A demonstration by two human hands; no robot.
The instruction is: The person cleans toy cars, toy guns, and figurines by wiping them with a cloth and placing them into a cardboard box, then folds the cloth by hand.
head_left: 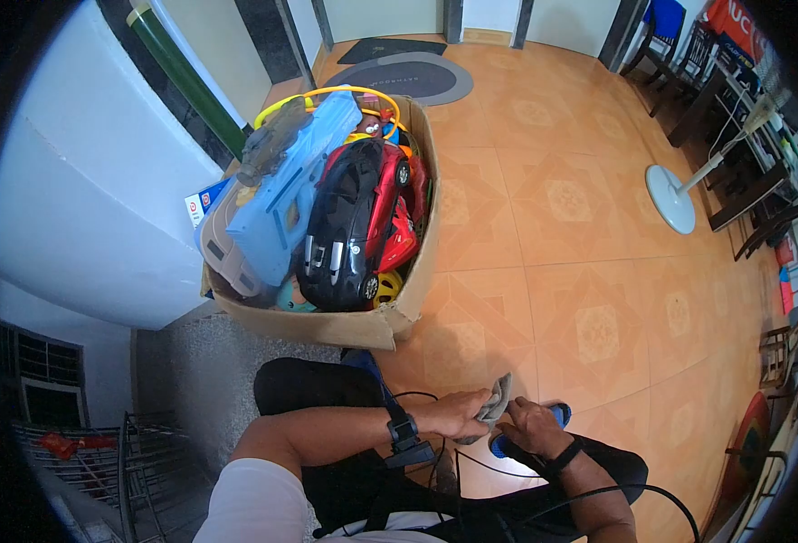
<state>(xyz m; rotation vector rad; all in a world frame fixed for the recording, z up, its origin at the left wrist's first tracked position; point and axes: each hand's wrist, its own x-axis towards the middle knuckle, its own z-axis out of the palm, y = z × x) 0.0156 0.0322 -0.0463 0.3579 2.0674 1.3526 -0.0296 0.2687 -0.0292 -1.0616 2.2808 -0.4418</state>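
My left hand (458, 414) is closed round a crumpled grey cloth (497, 398), low in the view between my knees. Close on its right, my right hand (533, 425) has its fingers curled near the cloth's lower edge; whether they grip anything is too small to tell. Beyond my knees stands an open cardboard box (327, 328) full of toys. In it lie a large black and red toy car (349, 226), a light blue plastic piece (286, 199) and a clear plastic container (236, 244).
A white fan base (671, 199) stands on the tiled floor at the right, near dark chairs (661, 36). An oval grey mat (408, 80) lies behind the box. Black cables (598, 493) run across my legs. A metal rack (118, 462) is at the lower left.
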